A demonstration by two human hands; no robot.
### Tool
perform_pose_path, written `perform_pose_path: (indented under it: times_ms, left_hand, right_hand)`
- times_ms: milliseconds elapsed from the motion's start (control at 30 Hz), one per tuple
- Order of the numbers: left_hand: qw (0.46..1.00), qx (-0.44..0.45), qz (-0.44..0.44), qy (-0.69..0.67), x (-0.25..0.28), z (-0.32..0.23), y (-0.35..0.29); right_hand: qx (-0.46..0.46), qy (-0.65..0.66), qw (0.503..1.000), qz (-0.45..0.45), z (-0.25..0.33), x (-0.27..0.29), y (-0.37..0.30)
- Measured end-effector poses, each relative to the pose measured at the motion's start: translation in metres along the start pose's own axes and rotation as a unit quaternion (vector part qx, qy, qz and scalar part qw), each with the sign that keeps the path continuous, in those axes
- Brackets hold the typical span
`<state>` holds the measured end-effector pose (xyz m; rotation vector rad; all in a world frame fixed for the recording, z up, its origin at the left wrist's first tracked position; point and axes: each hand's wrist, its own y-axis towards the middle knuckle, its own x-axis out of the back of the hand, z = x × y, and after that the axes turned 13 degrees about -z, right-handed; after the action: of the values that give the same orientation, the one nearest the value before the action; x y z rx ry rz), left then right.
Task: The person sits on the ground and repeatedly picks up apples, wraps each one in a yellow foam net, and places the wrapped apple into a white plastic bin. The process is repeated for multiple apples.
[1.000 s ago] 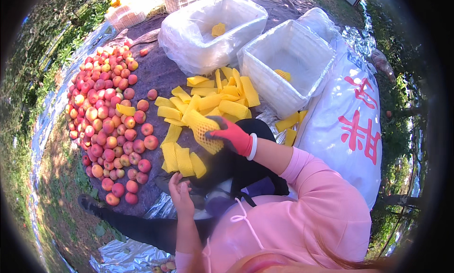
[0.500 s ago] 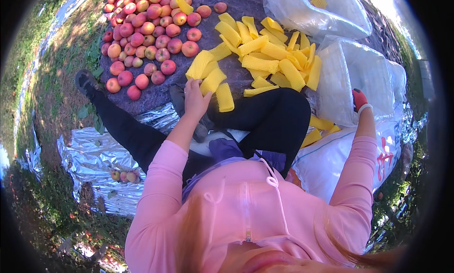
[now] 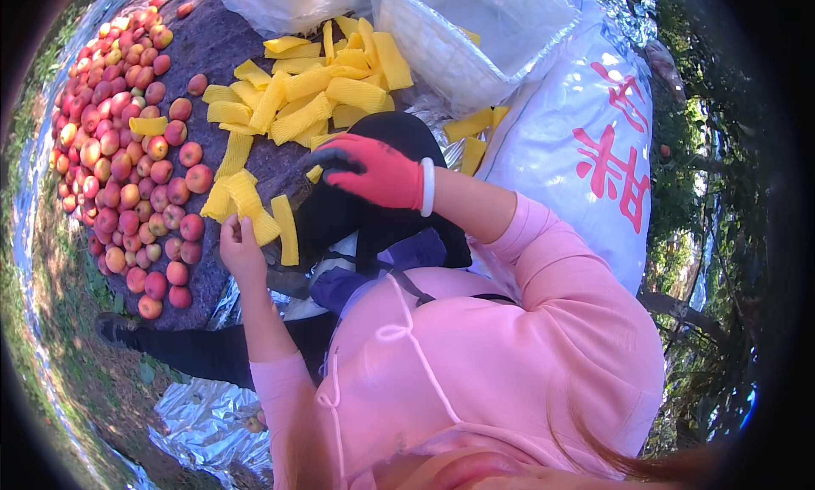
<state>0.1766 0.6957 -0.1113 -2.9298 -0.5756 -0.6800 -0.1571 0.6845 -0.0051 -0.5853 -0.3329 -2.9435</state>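
My bare left hand (image 3: 242, 248) is at the near end of the yellow foam net sleeves, its fingertips closed on the edge of one foam net sleeve (image 3: 248, 199). Another sleeve (image 3: 285, 229) lies just right of that hand. My right hand (image 3: 378, 171), in a red glove with dark fingertips, hovers over my bent knee. Its fingers reach leftward, thumb apart, and no held thing shows. A small piece of yellow foam (image 3: 315, 174) shows by its fingertips. The main pile of sleeves (image 3: 297, 95) spreads beyond both hands.
Many red apples (image 3: 119, 163) cover the dark mat (image 3: 204, 44) at left, one sleeve (image 3: 148, 126) among them. A plastic-lined white basket (image 3: 441, 53) stands far right, a clear bag (image 3: 289, 2) beside it. A stuffed white sack (image 3: 552, 142) lies right; silver foil (image 3: 212, 422) lies near left.
My right hand has come out of the plastic-lined basket and moved left, over my knee. My left hand stays at the near sleeves. The whole view has turned toward the right.
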Motion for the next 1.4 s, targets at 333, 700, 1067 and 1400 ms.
perform_pose_path:
  times_ms: [333, 700, 1067, 1400]
  left_hand:
    - [0.919, 0.202, 0.045, -0.336, 0.052, -0.033, -0.067]
    - [0.975, 0.202, -0.019, -0.089, 0.02, 0.008, -0.036]
    - [0.972, 0.218, 0.066, -0.052, 0.026, 0.041, -0.074]
    - [0.963, 0.234, 0.13, -0.029, 0.002, 0.048, -0.065]
  right_hand:
    - [0.032, 0.095, 0.994, -0.032, 0.017, -0.108, -0.012]
    - [-0.293, -0.248, 0.848, -0.365, -0.222, 0.145, -0.109]
    - [-0.458, -0.515, 0.697, -0.199, -0.313, 0.22, -0.151]
    - [-0.329, -0.489, 0.802, 0.095, -0.211, 0.119, -0.183]
